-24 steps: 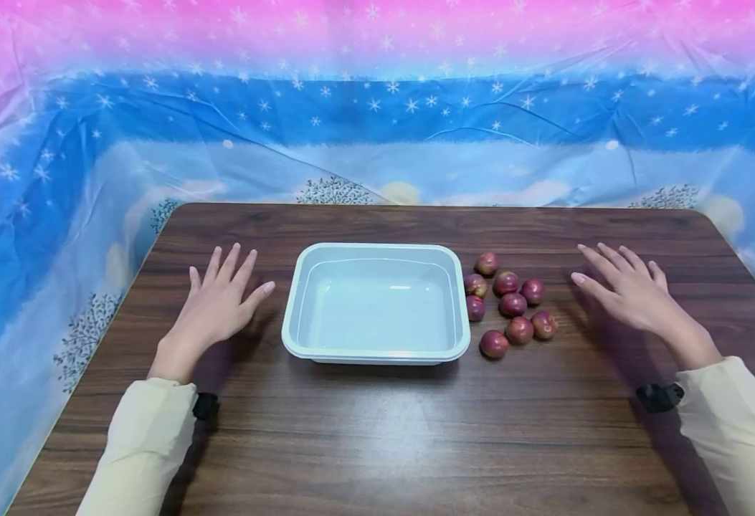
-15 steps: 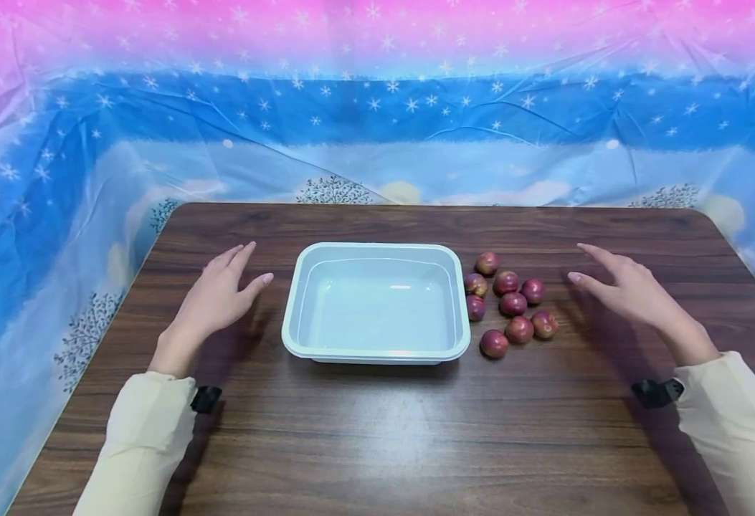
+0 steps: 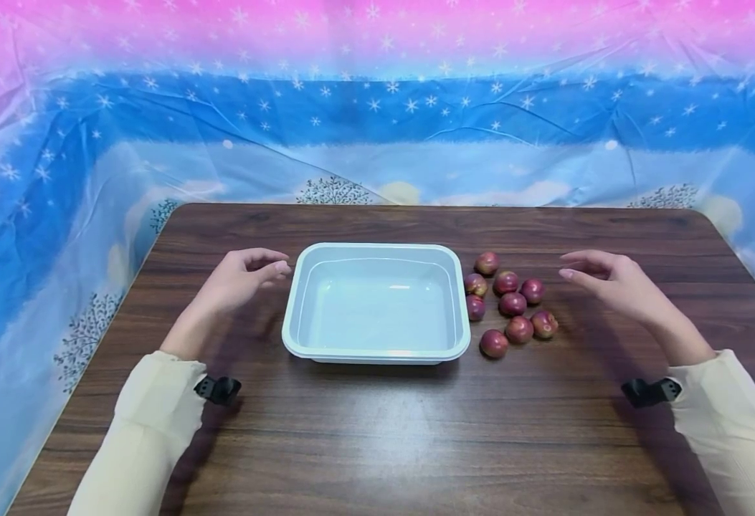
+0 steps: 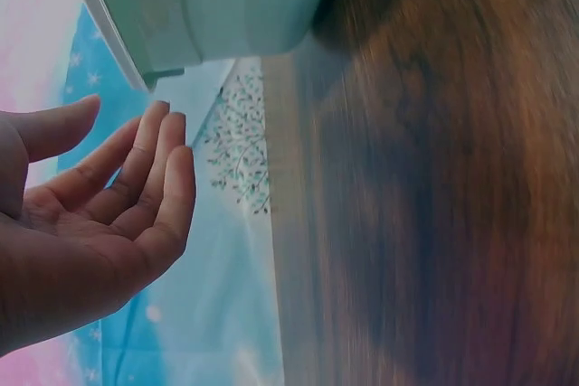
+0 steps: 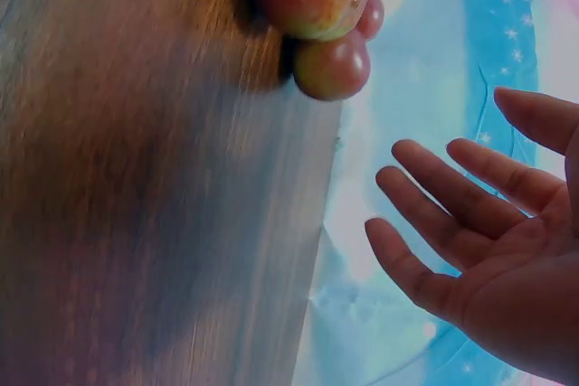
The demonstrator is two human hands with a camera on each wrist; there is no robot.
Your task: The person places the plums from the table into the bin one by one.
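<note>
Head view showed the left hand nearer to the tray, the right hand nearer to the fruits. Fingers stood apart from thumbs; nothing was yet gripped.

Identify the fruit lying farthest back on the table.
The fruit by the back-right corner of the tray; all others sit lower in the head view.

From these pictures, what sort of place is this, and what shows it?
Probably a makeshift recording corner, though I cannot be sure: snowflake-printed cloth hangs behind the wooden table, and small black devices sit at both cuffs.
</note>
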